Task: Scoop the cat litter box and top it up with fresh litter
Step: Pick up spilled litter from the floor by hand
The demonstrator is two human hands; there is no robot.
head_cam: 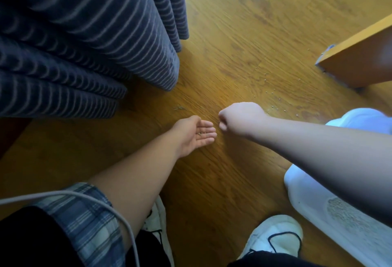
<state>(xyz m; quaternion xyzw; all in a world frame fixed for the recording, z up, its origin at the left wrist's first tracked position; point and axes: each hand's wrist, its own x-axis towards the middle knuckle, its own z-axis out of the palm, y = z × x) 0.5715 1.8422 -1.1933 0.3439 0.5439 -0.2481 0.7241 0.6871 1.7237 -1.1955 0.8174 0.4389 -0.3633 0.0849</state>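
Between the two hands, at mid-floor, stray litter is being collected. The left hand (196, 134) is lying palm up, its fingers (206, 131) straight, close together and relaxed, and it is cupping a few small dark grains (200, 133). The right hand (239, 118) is hovering just beside it, knuckles toward the camera and fingers curled in together. Whether they are pinching a grain cannot be told.

Judgement: the person is carrying out a clean-up of spilt granules, a side step to the scooping itself. No scoop or fresh-litter bag is showing. The next move is likely calling for a fine pinch on single grains, each dropped into the waiting palm, which must be kept level.

Scattered granules (273, 93) are lying further out toward the right edge of the floor (244, 33), tiny, pale, round and likely to roll on the smooth, glossy wood-grain boards. The litter box (307, 192), white moulded plastic with rounded corners, is sitting at the near right edge, partly under the right forearm, with coarse grey-beige litter (347, 213) inside. Soft striped blue fabric (84, 33) is hanging in folds at the far left; a hard-edged wooden cabinet (360, 58) is standing at the far right.
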